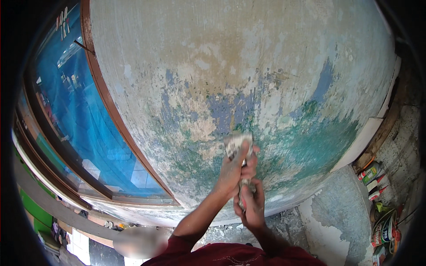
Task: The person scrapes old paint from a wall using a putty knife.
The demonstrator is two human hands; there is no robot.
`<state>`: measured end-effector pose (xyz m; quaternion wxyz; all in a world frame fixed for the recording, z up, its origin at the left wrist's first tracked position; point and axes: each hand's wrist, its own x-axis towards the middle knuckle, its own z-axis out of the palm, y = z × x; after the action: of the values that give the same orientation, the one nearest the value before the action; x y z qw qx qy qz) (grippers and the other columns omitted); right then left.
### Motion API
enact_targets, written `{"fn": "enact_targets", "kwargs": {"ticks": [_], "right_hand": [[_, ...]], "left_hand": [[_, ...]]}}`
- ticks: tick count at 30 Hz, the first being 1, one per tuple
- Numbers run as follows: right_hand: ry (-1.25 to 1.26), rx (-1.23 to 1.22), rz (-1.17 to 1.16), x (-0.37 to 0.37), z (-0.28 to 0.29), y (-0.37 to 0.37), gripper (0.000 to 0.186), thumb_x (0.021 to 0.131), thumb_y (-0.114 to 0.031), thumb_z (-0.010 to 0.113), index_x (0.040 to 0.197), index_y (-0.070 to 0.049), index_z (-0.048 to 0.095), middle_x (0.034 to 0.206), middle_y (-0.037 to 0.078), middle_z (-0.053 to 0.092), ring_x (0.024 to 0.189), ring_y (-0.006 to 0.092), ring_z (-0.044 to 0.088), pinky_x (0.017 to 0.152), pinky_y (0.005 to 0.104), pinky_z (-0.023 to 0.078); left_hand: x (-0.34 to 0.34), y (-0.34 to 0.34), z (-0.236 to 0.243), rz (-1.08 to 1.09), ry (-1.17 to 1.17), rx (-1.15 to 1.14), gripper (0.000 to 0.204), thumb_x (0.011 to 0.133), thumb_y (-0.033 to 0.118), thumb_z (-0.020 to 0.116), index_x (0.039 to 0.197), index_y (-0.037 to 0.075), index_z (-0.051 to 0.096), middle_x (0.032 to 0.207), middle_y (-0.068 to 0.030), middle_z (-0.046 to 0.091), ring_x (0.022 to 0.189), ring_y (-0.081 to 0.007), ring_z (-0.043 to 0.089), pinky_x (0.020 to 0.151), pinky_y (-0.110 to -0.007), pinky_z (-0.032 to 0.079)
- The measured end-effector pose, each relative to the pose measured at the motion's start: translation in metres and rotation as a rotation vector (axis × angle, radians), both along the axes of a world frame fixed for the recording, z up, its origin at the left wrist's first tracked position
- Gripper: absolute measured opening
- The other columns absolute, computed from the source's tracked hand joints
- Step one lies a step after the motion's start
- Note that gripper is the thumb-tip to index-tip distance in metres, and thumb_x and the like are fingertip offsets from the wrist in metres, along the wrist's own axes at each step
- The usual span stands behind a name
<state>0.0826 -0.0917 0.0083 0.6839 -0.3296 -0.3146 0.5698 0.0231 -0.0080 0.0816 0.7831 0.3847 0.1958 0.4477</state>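
Note:
Both my hands are closed round one scraper with a flat, whitish, smeared blade (236,141). Its blade lies against the peeling wall (301,80), at the lower edge of a bluish-purple patch. My left hand (234,170) grips the upper part, close behind the blade, with a finger stretched along it. Lower down, my right hand (252,206) wraps the handle, where a bit of red shows. Around the blade the wall is mottled with beige, white, purple and green paint; the blade's edge is slightly blurred.
To the left stands a brown-framed window (111,106) with blue behind its glass. Paint flakes (284,224) litter the floor below the wall. On the right are bottles (370,172) and a can (384,232). A blurred round shape (140,242) is at lower left.

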Motion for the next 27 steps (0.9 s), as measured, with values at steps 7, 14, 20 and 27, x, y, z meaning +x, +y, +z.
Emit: {"fn": "enact_targets", "kwargs": {"ticks": [7,14,20,27], "right_hand": [[0.078,0.101,0.081,-0.004,0.031,0.008,0.022,0.096,-0.022,0.047,0.112,-0.013,0.035,0.067,0.004,0.046,0.041,0.0071,0.036,0.035,0.0196,0.024],[-0.037,0.089,0.068,-0.013,0.021,0.002,0.021,0.096,-0.02,0.046,0.112,-0.014,0.033,0.071,0.006,0.049,0.04,0.0065,0.035,0.034,0.0195,0.023],[-0.002,0.196,0.11,-0.022,0.042,0.006,0.024,0.096,-0.021,0.047,0.113,-0.014,0.032,0.074,0.005,0.05,0.043,0.0059,0.036,0.034,0.0193,0.024],[-0.115,0.099,0.095,-0.03,0.01,0.003,0.025,0.095,-0.022,0.049,0.112,-0.012,0.033,0.07,0.005,0.051,0.04,0.0061,0.038,0.034,0.0197,0.024]], "left_hand": [[-0.006,0.004,0.031,0.035,-0.07,0.11,0.036,0.092,0.037,0.053,0.098,0.001,0.054,0.065,0.0024,0.043,0.046,-0.0023,0.028,0.039,-0.018,0.02],[-0.016,0.0,0.014,0.073,-0.087,0.018,0.035,0.092,0.036,0.053,0.099,0.001,0.054,0.064,0.0018,0.044,0.046,-0.0021,0.028,0.038,-0.018,0.02],[-0.027,0.004,0.037,0.027,-0.22,0.133,0.034,0.093,0.034,0.053,0.099,0.001,0.054,0.064,0.0017,0.043,0.047,-0.0027,0.029,0.037,-0.018,0.02],[-0.038,-0.001,-0.004,0.092,-0.129,-0.049,0.034,0.092,0.035,0.053,0.099,0.002,0.054,0.063,0.0024,0.043,0.046,-0.0029,0.029,0.037,-0.018,0.019]]}}
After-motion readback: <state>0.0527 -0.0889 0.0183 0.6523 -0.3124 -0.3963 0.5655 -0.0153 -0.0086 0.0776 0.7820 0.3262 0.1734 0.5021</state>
